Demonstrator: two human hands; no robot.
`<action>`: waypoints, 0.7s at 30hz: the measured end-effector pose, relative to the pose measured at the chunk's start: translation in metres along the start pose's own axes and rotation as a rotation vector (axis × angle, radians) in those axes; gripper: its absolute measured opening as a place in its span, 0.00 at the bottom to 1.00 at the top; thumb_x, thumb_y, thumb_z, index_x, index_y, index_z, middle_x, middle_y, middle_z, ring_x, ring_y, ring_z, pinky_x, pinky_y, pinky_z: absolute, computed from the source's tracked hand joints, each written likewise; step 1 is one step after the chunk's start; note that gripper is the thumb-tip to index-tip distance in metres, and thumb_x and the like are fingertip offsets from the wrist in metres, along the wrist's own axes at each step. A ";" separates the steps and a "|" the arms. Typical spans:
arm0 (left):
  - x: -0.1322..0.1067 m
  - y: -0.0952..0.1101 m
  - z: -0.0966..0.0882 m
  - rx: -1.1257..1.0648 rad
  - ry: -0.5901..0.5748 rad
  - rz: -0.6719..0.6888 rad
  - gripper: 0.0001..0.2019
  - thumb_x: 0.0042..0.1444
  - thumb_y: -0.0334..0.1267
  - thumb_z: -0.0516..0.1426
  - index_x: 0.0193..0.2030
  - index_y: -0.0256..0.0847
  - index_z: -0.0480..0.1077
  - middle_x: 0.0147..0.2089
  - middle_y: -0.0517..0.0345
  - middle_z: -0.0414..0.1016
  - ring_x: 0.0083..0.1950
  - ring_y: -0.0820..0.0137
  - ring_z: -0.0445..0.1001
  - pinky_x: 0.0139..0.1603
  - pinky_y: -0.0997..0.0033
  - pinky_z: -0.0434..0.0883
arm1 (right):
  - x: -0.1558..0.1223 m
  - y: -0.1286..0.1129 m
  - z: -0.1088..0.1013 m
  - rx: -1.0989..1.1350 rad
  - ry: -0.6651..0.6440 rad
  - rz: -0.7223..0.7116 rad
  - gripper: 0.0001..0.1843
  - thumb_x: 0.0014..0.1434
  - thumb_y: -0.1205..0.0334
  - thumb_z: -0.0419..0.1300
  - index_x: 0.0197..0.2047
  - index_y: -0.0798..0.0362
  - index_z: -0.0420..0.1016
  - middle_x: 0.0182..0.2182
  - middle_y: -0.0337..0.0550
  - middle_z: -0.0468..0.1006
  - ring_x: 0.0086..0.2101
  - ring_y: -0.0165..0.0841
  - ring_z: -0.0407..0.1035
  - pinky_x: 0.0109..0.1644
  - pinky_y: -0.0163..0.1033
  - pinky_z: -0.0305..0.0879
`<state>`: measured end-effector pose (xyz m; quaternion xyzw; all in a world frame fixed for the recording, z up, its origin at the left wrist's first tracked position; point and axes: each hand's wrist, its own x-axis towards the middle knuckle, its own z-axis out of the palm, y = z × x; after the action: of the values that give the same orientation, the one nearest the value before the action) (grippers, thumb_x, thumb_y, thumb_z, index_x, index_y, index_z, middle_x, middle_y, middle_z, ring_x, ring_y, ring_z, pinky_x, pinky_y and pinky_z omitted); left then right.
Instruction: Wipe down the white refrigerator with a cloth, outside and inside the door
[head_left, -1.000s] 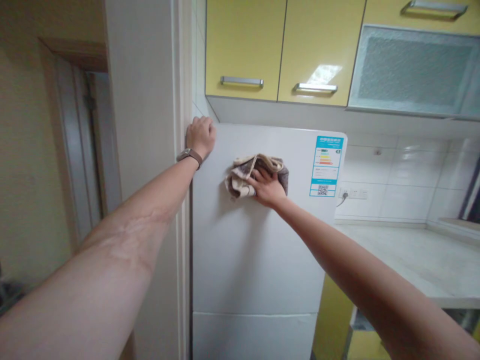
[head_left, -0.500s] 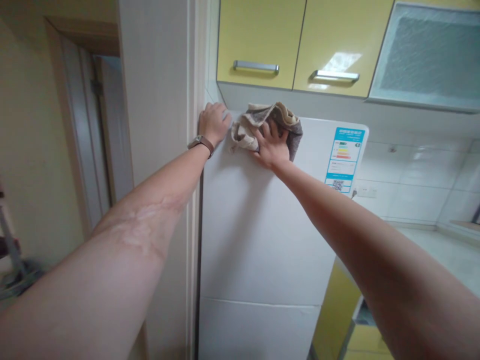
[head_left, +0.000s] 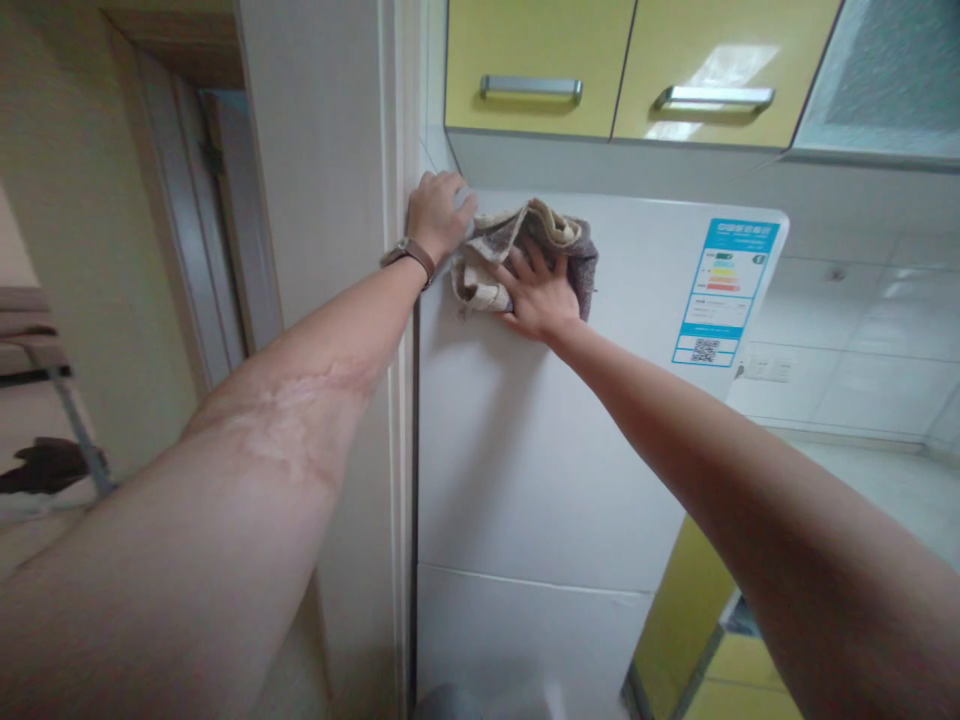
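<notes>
A white refrigerator (head_left: pixel 555 450) stands in front of me, with a seam across its lower front. My right hand (head_left: pixel 541 295), fingers spread, holds a bunched grey-brown and beige cloth (head_left: pixel 583 255) pressed against the upper door. Folds of the cloth stick up above the fingers and to the left of the thumb. My left hand (head_left: pixel 439 215), a watch on its wrist, grips the refrigerator's upper left corner, beside the door frame. Its fingers curl over the edge, where the tips are hidden, and the thumb points toward the cloth.
Yellow wall cabinets (head_left: pixel 540 50) with metal handles hang above the refrigerator. A blue-and-white energy label (head_left: pixel 727 290) is stuck on the door's upper right. A pale door frame (head_left: pixel 330 250) borders the left side. White tiles (head_left: pixel 847 330) and a counter (head_left: pixel 877 490) lie to the right.
My right hand and the cloth have shifted slightly left across the door, closer to my left hand. The view has turned a little left and down; my left hand keeps to the corner.
</notes>
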<state>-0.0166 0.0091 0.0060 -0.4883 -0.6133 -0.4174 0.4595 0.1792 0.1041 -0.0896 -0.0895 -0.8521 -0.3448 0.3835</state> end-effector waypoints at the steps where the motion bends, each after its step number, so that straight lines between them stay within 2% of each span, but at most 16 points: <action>1: 0.000 -0.001 0.000 0.013 0.005 0.004 0.11 0.70 0.45 0.53 0.49 0.44 0.73 0.55 0.50 0.76 0.59 0.57 0.65 0.66 0.48 0.60 | -0.001 -0.004 0.002 0.008 0.001 -0.024 0.42 0.68 0.46 0.54 0.80 0.50 0.48 0.76 0.58 0.49 0.73 0.62 0.39 0.70 0.77 0.39; 3: 0.001 -0.002 0.000 0.013 0.007 0.017 0.11 0.70 0.44 0.53 0.49 0.44 0.73 0.54 0.51 0.77 0.58 0.57 0.65 0.65 0.49 0.61 | -0.004 -0.011 0.007 0.021 0.001 -0.063 0.43 0.68 0.47 0.55 0.80 0.50 0.49 0.76 0.59 0.50 0.73 0.62 0.40 0.70 0.76 0.39; 7: 0.003 -0.005 -0.001 -0.047 -0.006 0.012 0.10 0.69 0.47 0.52 0.47 0.50 0.74 0.54 0.52 0.77 0.57 0.56 0.64 0.65 0.50 0.59 | -0.008 -0.029 0.017 0.058 -0.011 -0.118 0.40 0.68 0.46 0.56 0.77 0.50 0.55 0.75 0.59 0.53 0.73 0.62 0.42 0.70 0.74 0.42; 11: 0.003 -0.004 -0.003 -0.049 -0.022 -0.003 0.10 0.67 0.48 0.53 0.47 0.53 0.74 0.56 0.50 0.76 0.59 0.52 0.63 0.67 0.46 0.58 | -0.013 -0.048 0.027 0.105 -0.030 -0.207 0.38 0.67 0.48 0.57 0.76 0.50 0.59 0.75 0.59 0.55 0.73 0.61 0.43 0.70 0.72 0.44; 14: 0.001 0.001 -0.004 0.001 -0.002 -0.001 0.10 0.67 0.46 0.55 0.49 0.50 0.74 0.56 0.48 0.76 0.60 0.50 0.63 0.68 0.44 0.60 | -0.017 -0.064 0.034 0.138 -0.048 -0.252 0.37 0.66 0.50 0.58 0.75 0.50 0.60 0.75 0.58 0.56 0.72 0.60 0.45 0.69 0.70 0.48; 21: -0.007 0.012 -0.007 0.087 0.007 -0.042 0.06 0.73 0.41 0.54 0.50 0.45 0.69 0.59 0.52 0.75 0.63 0.59 0.63 0.69 0.51 0.59 | -0.034 -0.111 0.055 0.251 -0.104 -0.266 0.35 0.65 0.53 0.59 0.74 0.48 0.63 0.76 0.55 0.55 0.73 0.57 0.48 0.69 0.63 0.55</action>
<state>-0.0032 0.0034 0.0017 -0.4536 -0.6394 -0.4014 0.4735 0.1238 0.0615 -0.1971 0.0549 -0.9115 -0.2782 0.2980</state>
